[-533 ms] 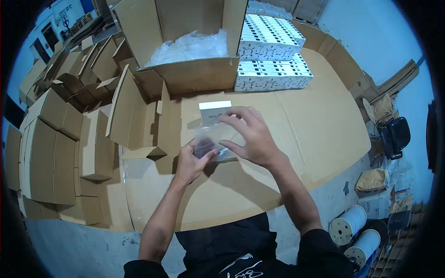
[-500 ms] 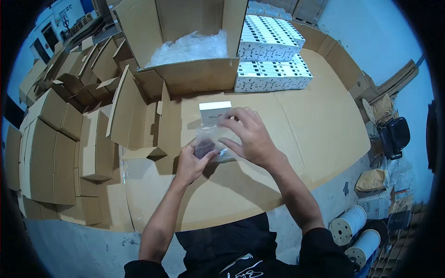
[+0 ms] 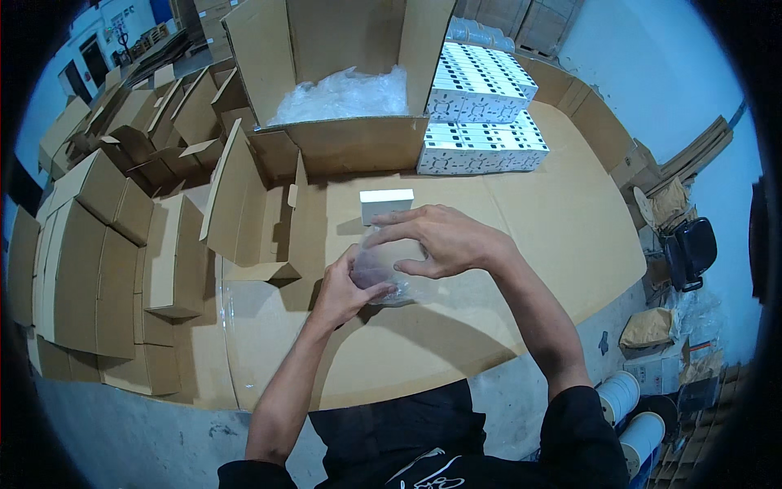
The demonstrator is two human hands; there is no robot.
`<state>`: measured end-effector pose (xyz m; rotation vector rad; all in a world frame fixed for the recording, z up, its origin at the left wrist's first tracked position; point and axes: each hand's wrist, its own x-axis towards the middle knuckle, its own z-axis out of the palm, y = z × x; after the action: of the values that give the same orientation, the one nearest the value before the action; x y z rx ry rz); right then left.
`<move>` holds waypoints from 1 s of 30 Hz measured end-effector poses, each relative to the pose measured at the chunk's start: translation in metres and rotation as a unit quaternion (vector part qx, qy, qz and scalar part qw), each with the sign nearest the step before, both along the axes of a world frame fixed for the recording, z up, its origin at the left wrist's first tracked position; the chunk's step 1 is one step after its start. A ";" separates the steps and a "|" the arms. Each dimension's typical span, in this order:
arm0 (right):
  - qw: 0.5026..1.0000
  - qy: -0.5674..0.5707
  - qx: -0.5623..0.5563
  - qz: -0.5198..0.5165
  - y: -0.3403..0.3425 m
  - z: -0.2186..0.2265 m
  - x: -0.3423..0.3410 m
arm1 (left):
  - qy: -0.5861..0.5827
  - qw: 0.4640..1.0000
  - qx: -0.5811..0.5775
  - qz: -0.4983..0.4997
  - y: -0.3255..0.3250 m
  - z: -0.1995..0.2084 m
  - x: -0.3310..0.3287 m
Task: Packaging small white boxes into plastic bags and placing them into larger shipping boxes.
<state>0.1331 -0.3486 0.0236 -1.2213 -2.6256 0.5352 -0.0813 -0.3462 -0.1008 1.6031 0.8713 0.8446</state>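
Observation:
A clear plastic bag (image 3: 389, 275) hangs over the cardboard-covered table, gripped by my left hand (image 3: 342, 287) at its left side, thumb in front. Something dark showed in the bag a moment earlier; now its contents are too blurred to name. Over the bag's upper right, my right hand (image 3: 452, 241) has its fingers stretched and its thumb apart, with nothing visibly held; whether the fingertips touch the plastic I cannot tell. Just behind the hands stands a small white box (image 3: 386, 198), its lower front partly covered by my right fingers.
An open carton (image 3: 350, 147) with clear plastic bags (image 3: 342, 94) stands at the back. To its right are stacked white printed boxes (image 3: 482, 151). A smaller open carton (image 3: 261, 220) is left of my hands, beside several brown boxes (image 3: 77, 277). Cable spools (image 3: 639, 436) lie on the floor at right.
My right hand has swung left across the bag's top, its fingers now flatter. My left hand keeps its grip. The whole view has shifted slightly.

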 end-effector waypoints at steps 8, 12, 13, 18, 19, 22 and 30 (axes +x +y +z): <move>0.996 0.063 0.028 -0.051 0.002 -0.012 0.000 | 0.008 1.000 -0.014 0.004 0.000 0.005 0.002; 0.998 0.026 -0.054 -0.027 0.009 -0.010 -0.002 | -0.012 1.000 0.000 0.008 0.001 -0.001 0.002; 0.997 0.015 -0.076 -0.021 0.009 -0.009 -0.003 | -0.012 1.000 0.001 0.008 0.002 -0.002 0.002; 0.990 0.037 -0.133 0.035 0.009 0.000 0.000 | 0.003 1.000 -0.004 -0.018 0.003 -0.001 0.001; 0.990 0.030 -0.131 0.038 0.009 0.003 -0.001 | 0.003 1.000 -0.004 -0.018 0.003 -0.001 0.000; 0.993 0.037 -0.108 0.039 0.011 -0.001 0.001 | 0.012 0.999 -0.002 -0.033 0.003 -0.003 -0.002; 0.950 0.294 0.021 -0.107 0.011 -0.011 0.023 | 0.087 0.996 -0.024 -0.008 0.001 0.013 -0.008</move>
<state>0.1563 -0.3376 0.0127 -1.1009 -1.9735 0.6737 -0.0894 -0.3454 -0.0881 1.6563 0.9935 0.6752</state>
